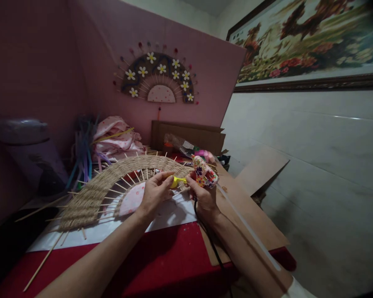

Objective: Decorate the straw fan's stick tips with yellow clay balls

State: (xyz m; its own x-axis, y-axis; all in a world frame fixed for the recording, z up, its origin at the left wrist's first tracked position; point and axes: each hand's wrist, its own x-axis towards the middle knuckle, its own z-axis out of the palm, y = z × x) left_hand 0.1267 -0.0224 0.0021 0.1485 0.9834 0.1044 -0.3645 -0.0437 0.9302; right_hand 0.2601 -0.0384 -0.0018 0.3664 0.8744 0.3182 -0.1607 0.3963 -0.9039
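We see right hand (pixel 202 194) gripping glue gun (pixel 204 173), left hand (pixel 155 191) pinching its yellow tip (pixel 177 181); woven fan (pixel 112 182) centre-left, cardboard (pixel 245 207) right.

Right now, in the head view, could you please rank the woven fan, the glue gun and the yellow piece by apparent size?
1. Woven fan, by far the largest.
2. Glue gun, in the right hand.
3. Yellow piece, at the left hand, partly hidden.

Rough woven straw fan (pixel 90 194) on wooden sticks; matt cardboard sheet (pixel 255 215).
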